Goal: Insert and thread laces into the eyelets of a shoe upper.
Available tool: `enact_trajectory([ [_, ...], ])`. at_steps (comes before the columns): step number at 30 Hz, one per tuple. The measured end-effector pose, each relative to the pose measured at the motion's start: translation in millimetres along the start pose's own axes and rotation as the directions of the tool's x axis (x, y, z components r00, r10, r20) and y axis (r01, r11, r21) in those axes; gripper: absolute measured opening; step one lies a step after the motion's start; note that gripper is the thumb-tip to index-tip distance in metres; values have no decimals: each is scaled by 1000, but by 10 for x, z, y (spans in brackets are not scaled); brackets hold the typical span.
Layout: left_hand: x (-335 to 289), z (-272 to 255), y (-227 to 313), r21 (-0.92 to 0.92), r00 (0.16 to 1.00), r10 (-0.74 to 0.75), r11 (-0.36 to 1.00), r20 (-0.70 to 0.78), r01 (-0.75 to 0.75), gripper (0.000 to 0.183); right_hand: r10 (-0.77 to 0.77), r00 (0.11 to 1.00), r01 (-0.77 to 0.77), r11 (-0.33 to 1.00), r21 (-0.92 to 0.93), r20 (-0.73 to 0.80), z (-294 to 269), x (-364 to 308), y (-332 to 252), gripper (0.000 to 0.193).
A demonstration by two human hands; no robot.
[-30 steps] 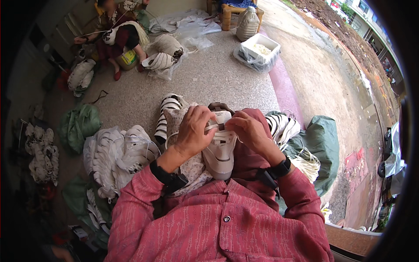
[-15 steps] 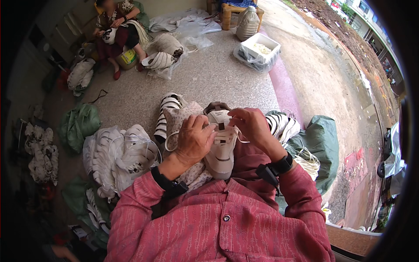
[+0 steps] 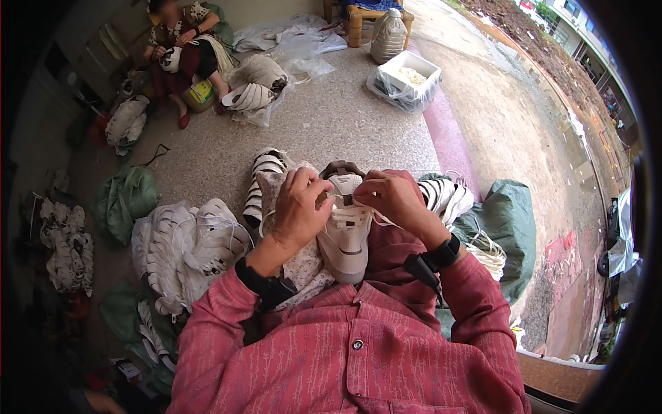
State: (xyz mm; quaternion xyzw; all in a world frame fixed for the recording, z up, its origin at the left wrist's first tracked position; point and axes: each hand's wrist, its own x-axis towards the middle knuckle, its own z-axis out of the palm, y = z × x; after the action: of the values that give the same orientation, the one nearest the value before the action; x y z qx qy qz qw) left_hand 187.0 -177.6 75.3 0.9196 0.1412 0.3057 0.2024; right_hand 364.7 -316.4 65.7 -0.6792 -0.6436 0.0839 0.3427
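Note:
A white and beige sneaker (image 3: 344, 254) rests on my lap, its toe toward me and its brown-lined collar facing away. My left hand (image 3: 301, 210) is at the left side of the eyelets, fingers bent and pinched on the shoelace. From the other side my right hand (image 3: 394, 199) pinches the white shoelace (image 3: 386, 221) near the tongue, and a length of it trails below the fingers. The lace crosses the shoe between both hands. Exact fingertip contact is partly hidden. A floral cloth (image 3: 303, 274) lies under my left forearm.
To my left sits a bag of white shoes (image 3: 186, 252); a stack of striped shoes (image 3: 265, 176) stands just ahead. On my right are more shoes (image 3: 445, 200), bundled laces (image 3: 486, 257) and a green sack (image 3: 514, 221). A white box (image 3: 412, 74) and a seated co-worker (image 3: 183, 52) are farther off.
My left hand has shifted slightly up, its fingers closer over the tongue. My right hand has drawn slightly inward over the shoe. The sneaker stays in place.

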Motion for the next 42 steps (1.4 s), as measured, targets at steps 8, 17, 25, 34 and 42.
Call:
enact_trajectory([
  [8, 225, 83, -209, -104, 973, 129, 988, 194, -111, 10, -13, 997, 21, 994, 110, -70, 114, -35, 59, 9],
  [17, 194, 104, -139, -99, 983, 145, 986, 112, -135, 9, -77, 997, 77, 995, -65, -2, 124, -31, 29, 9],
  [25, 76, -52, -26, 87, 966, 234, 966, 108, -244, 11, -13, 999, 12, 1000, -25, -36, 146, -54, 26, 9],
  [34, 144, 51, -53, -44, 978, 149, 989, 144, -144, 12, -37, 997, 36, 999, -10, -60, 131, -48, -59, 9],
  [42, 95, -675, -499, 280, 960, 202, 949, -194, -143, 11, 40, 890, -306, 792, -529, -455, -944, -326, 567, 21],
])
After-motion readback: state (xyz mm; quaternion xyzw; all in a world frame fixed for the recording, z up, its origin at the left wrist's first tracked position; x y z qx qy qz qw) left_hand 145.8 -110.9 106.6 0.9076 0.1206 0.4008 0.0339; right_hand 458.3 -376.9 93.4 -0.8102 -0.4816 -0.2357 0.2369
